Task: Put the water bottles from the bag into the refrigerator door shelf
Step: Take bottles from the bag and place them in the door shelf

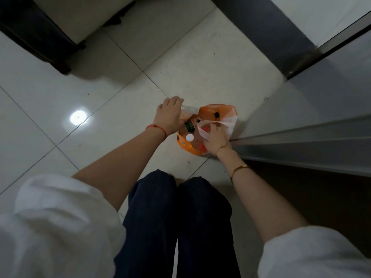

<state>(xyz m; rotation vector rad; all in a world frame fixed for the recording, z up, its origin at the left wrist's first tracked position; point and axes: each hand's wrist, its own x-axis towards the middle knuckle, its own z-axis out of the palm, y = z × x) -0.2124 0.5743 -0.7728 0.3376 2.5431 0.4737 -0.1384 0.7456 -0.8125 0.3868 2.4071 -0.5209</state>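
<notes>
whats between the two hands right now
In the head view, the open mouth of the bag lies between the left hand and right hand. Inside it show a white-capped bottle and a green-labelled bottle.

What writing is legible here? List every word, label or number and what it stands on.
No text can be read.
Green bottle label inside the orange-and-white plastic bag: print too blurred.
Black marks on that bag's orange side: too small to read.

No legible text — print on orange bag (217, 115) and green bottle label (190, 126) too blurred.
</notes>
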